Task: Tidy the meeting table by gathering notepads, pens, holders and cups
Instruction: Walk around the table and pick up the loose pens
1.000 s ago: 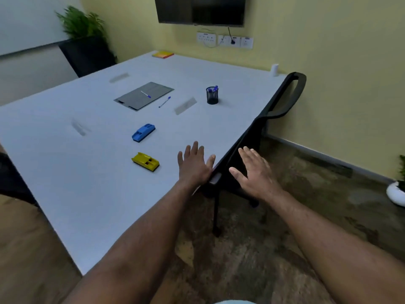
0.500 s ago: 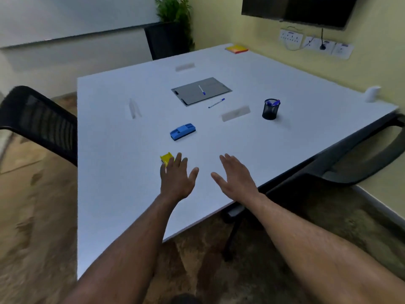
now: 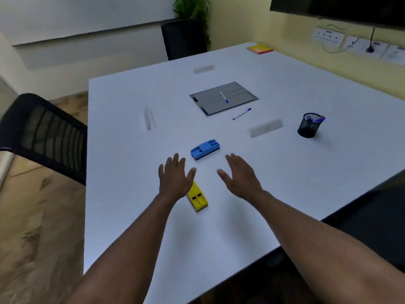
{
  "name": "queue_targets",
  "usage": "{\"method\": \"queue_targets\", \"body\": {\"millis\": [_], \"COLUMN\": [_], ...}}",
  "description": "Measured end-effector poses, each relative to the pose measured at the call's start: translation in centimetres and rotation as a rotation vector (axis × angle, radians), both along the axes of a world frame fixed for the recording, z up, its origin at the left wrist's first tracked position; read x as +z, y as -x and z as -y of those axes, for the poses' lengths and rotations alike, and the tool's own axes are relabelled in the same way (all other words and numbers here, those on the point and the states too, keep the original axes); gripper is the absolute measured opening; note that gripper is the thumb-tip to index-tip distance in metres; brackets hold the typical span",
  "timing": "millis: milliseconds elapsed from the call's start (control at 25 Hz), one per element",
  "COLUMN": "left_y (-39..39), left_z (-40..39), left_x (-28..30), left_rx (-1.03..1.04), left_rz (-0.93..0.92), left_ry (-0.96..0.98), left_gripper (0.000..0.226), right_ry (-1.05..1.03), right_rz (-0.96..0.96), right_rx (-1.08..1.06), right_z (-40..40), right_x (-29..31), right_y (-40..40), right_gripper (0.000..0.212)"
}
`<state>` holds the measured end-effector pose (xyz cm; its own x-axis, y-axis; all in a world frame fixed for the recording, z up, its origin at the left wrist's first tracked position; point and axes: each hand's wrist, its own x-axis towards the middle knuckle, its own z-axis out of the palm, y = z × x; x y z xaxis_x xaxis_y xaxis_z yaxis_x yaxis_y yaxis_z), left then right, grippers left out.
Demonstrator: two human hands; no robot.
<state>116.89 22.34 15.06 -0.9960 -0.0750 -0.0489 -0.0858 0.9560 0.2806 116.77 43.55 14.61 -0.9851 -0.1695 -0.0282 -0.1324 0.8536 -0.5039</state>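
Observation:
Both hands hover open over the white table point(image 3: 131, 194), fingers straight, holding nothing. My left hand point(image 3: 175, 177) partly covers a yellow eraser point(image 3: 198, 199). My right hand point(image 3: 240, 176) is a little to the right. Just beyond the fingertips lies a blue eraser point(image 3: 205, 149). Farther back, a grey panel point(image 3: 223, 98) carries a blue-capped pen point(image 3: 224, 97); a second pen point(image 3: 242, 114) lies beside it. A black mesh pen holder point(image 3: 308, 126) with pens stands at the right. A yellow-orange notepad point(image 3: 259, 48) sits at the far corner.
Three clear name-card stands rest on the table: near right point(image 3: 266, 128), left point(image 3: 149, 118) and far point(image 3: 203, 69). A black mesh chair point(image 3: 43, 137) is at the left edge, another chair point(image 3: 372, 216) at the right. A plant pot point(image 3: 186, 38) stands behind.
My view swung around the table corner and closer. Both hands moved forward over the table; the left now lies over the yellow eraser, near the blue one.

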Motion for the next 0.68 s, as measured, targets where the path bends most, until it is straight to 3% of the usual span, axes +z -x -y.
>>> {"method": "queue_targets", "body": {"millis": [160, 320, 440, 560, 680], "left_y": [8.4, 20.0, 30.4, 41.7, 51.6], "left_z": [0.9, 0.6, -1.7, -5.6, -9.7], "left_x": [-0.5, -1.7, -3.4, -6.9, -10.8], "left_rx": [-0.082, -0.111, -0.178, -0.237, -0.324], "left_rz": [-0.031, -0.134, -0.188, -0.2, -0.115], "left_ry": [-0.003, -0.046, 0.002, -0.081, -0.082], "left_gripper": [0.048, 0.035, 0.036, 0.042, 0.051], "right_ry": [0.079, 0.195, 0.216, 0.145, 0.039], "right_rz": [0.065, 0.072, 0.084, 0.175, 0.252], "right_rx": [-0.045, -0.221, -0.283, -0.259, -0.277], "right_z": [0.2, -0.2, -1.5, -4.0, -6.2], "right_x": [-0.1, -2.5, -5.2, -8.5, -11.6], "right_y": [7.5, 17.9, 27.5, 37.3, 44.9], "right_gripper": [0.06, 0.041, 0.036, 0.039, 0.042]}}
